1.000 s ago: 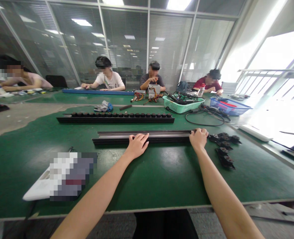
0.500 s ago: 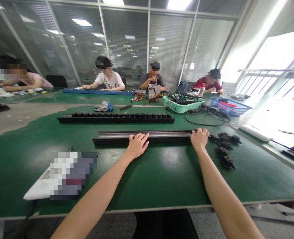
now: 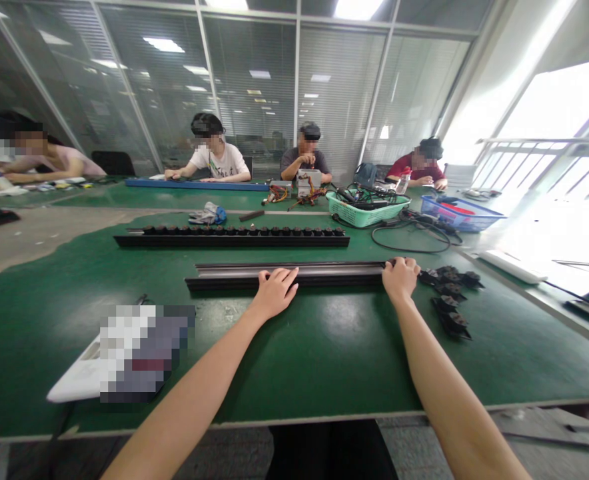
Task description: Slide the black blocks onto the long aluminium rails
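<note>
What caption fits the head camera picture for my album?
Left hand rests on a long dark rail, right hand grips its end, on a green table.

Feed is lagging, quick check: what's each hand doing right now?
Left hand: open, fingers flat on the long black rail.
Right hand: closed around the right end of the long black rail.

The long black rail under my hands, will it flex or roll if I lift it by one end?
Probably stiff: the long black rail looks like a straight metal channel lying flat on the table. Unlikely to roll, as its faces look flat. Lifted by the right hand alone, its length would likely make it tip.
</note>
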Action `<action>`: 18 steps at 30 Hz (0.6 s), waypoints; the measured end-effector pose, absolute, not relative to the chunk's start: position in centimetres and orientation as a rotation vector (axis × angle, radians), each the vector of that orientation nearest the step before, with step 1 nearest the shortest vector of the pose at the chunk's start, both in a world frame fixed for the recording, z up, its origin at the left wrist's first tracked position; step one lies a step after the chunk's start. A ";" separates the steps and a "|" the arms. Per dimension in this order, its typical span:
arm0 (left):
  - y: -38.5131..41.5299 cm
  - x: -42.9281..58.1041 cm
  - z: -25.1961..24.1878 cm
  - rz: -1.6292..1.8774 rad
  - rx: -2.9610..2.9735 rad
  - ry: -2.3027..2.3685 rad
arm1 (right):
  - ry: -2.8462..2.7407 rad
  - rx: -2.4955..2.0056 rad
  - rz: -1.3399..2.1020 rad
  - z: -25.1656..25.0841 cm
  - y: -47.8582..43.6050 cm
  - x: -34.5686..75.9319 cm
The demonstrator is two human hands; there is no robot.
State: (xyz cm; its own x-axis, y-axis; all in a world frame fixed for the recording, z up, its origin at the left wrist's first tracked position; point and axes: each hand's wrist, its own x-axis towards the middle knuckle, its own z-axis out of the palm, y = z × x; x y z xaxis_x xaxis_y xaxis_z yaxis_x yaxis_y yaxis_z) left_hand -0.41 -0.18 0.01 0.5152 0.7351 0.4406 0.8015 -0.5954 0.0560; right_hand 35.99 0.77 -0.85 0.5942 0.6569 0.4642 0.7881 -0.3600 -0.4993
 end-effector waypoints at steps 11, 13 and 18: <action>-0.2 -0.3 0.0 -0.627 -2.593 -1.330 | -1.103 -2.091 -0.240 -0.9 0.5 36.5; -0.2 -0.4 0.0 -0.629 -2.589 -1.326 | -1.105 -2.091 -0.247 -0.9 0.5 36.5; -0.1 -0.4 -0.1 -0.637 -2.595 -1.320 | -1.113 -2.125 -0.238 -0.9 0.6 36.6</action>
State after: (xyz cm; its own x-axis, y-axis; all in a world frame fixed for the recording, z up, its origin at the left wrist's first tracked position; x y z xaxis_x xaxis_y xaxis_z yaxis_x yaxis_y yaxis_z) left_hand -0.39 -0.14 -0.10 0.5194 0.7320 0.4409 0.8007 -0.5971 0.0482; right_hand 36.56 0.57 -0.91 0.6108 0.6445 0.4599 0.7761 -0.3722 -0.5091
